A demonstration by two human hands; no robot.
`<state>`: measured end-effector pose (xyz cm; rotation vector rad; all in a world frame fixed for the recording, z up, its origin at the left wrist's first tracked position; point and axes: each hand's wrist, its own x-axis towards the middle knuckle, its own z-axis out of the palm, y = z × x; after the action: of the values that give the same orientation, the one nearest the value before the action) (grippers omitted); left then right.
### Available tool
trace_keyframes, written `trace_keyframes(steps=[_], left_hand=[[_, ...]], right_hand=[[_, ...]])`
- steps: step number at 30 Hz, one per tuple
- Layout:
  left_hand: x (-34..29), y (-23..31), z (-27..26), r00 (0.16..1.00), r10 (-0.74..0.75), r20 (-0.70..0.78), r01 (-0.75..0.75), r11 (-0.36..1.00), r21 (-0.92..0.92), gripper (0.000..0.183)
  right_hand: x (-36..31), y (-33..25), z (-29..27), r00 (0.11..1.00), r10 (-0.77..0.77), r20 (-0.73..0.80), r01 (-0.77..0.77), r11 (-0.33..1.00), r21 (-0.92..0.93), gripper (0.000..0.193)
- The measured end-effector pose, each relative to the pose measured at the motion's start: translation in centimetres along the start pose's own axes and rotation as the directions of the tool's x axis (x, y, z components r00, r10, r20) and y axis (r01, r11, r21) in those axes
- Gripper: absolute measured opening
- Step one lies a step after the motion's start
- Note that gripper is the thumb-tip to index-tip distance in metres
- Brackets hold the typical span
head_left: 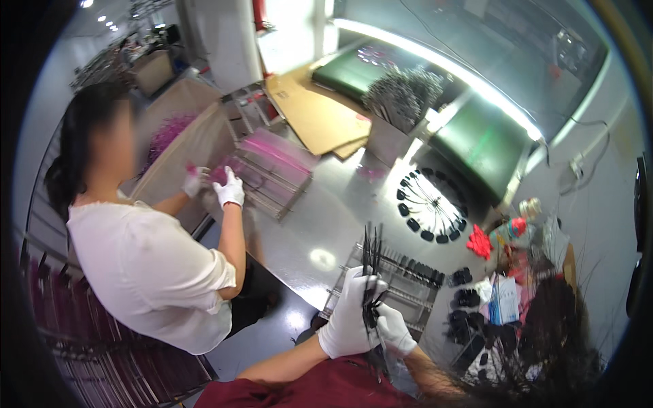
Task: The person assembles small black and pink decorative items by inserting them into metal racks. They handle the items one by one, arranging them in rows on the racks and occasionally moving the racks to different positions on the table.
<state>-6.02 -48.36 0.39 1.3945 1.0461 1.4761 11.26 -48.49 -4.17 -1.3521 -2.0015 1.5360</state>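
Note:
My left hand (349, 309), in a white glove, is closed round a bundle of thin black strips (371, 255) that stand roughly upright out of its fingers. My right hand (394, 331), also gloved, has its fingers closed at the bundle's lower part, touching it just right of the left hand. Their exact kind is too blurred to tell. Beyond both hands lies a metal rack (405, 289) carrying a row of black pieces (415, 267).
On the metal table, black paddle-ended pieces (413, 225) form a ring. Red (479, 243) and black items crowd the right. A box of dark rods (401, 102) stands behind. At left, a co-worker in white (149, 265) handles pink pieces near a pink-covered rack (275, 170).

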Motion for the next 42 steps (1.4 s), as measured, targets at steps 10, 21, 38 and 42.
trace_keyframes(steps=[10,21,38,42], left_hand=[[2.0,2.0,-5.9,0.962,-0.273,0.018,0.173,0.555,-0.814,0.068],[3.2,0.5,-8.4,0.899,-0.28,0.337,0.406,0.242,-0.881,0.064],[13.3,-9.3,1.8,0.91,-0.031,-0.414,-0.097,0.954,-0.283,0.075],[14.6,2.3,15.7,0.979,-0.001,-0.206,-0.147,0.698,-0.701,0.069]], right_hand=[[1.0,-4.6,-2.4,0.956,0.294,-0.026,-0.228,0.791,0.568,0.049],[0.1,1.5,-0.9,0.914,-0.102,-0.393,0.113,0.994,0.006,0.049],[-14.4,6.5,-0.3,0.804,0.257,-0.536,-0.466,0.833,-0.298,0.05],[-17.5,6.0,-0.5,0.75,0.255,-0.61,-0.5,0.822,-0.271,0.053]])
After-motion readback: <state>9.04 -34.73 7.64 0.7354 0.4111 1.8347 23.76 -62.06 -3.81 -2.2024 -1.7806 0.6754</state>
